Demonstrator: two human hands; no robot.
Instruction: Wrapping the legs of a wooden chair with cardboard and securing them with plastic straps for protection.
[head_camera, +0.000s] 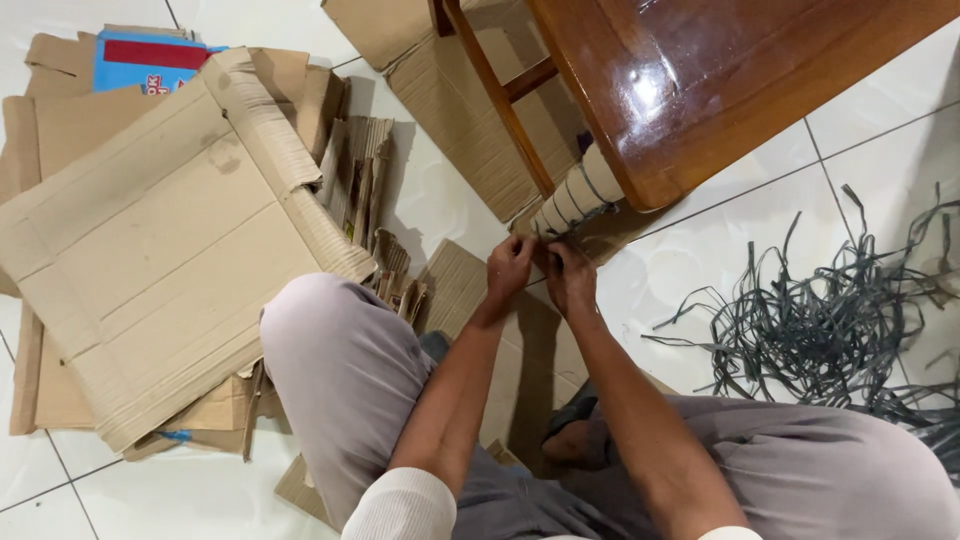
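Just right of the frame's centre, the left hand (510, 268) and right hand (570, 278) are being held close together, almost touching, with the fingers of both curled and pinched inward; a thin dark strap appears to be gripped between them, though the exact hold is hidden by the knuckles. Directly above the hands, the table leg (575, 197) is being wrapped in cardboard, and dark bands are seen running round the wrap in several turns, with the lowest turn lying right at the fingertips. In judgement, the step is done best if the strap is being kept taut while it is being tied, with one hand pinning the turn against the cardboard and the other pulling the free end, so that the wrap is not being allowed to spring open. The turns are probably better kept evenly spaced, as the upper ones are, and the knot seated flat against the leg. The wooden table (720, 70) is filling the upper right of the frame, its glossy top lying well clear of the hands. Under the forearms, the person's knees in pale trousers are occupying the lower middle. At the right edge a loose tangle of straps (840, 330) is lying on the tiled floor (700, 260), near but apart from the right hand. At the left, flattened cardboard sheets (170, 240) are being stacked, with cut strips (360, 180) standing between them and the hands.
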